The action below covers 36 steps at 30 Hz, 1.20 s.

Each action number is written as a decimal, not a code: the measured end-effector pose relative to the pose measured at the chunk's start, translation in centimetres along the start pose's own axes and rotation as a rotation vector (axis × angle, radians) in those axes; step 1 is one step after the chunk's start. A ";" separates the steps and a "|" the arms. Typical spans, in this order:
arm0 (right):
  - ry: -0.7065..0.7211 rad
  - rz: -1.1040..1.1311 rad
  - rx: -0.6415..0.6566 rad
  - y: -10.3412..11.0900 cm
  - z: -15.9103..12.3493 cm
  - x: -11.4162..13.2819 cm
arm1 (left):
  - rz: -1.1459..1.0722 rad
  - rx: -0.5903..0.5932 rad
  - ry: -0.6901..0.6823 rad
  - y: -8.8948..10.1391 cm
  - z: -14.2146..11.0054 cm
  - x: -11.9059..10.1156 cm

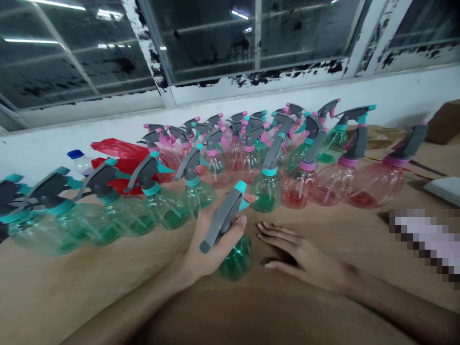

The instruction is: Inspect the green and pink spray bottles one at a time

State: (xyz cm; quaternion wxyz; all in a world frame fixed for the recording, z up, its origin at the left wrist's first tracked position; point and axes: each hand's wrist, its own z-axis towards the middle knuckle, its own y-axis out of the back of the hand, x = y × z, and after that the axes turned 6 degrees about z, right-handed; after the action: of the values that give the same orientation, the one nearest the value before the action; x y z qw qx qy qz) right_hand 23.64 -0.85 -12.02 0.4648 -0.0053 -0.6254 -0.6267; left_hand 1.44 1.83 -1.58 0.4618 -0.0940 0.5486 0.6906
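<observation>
In the head view, nearest the camera, the left hand is closed around the neck of a green spray bottle, thumb on the near side and a fingertip showing by the teal trigger. The bottle's grey spray head rises above this grip, its teal nozzle pointing away, and its green body shows beneath the hand, at the right of the palm. The right hand lies palm down on the brown table, a little to the bottle's right and apart from it, its fingers nearly together and the thumb held away. At the far right a pixelated patch hides what lies there. Beyond the hands, green bottles with teal collars run off to the left, and pink bottles with pink collars stand to the right. Behind them is a crowded group of mixed bottles. A red plastic bag and a blue-capped bottle sit behind the left row; any writing on them is too blurred to read. A cardboard box stands at the right, near the white wall, with dark window panes above.
</observation>
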 end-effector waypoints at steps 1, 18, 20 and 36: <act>0.007 0.007 -0.007 0.0 0.0 -0.1 | -0.011 -0.001 -0.006 0.0 0.0 0.0; 0.003 -0.015 0.004 -0.2 0.0 -0.4 | -0.097 -0.005 -0.055 -0.1 0.1 0.1; 0.004 -0.027 0.010 -0.2 0.0 -0.4 | -0.101 0.005 -0.038 -0.1 0.1 0.1; 0.007 0.012 -0.013 -0.3 0.0 -0.4 | -0.087 0.014 -0.047 -0.2 -0.1 0.1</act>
State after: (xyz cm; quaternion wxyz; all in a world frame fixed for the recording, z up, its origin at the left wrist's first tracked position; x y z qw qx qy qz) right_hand 23.69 -0.71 -12.48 0.4708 -0.0101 -0.6196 -0.6280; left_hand 1.47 1.83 -1.81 0.5047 -0.0983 0.5377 0.6682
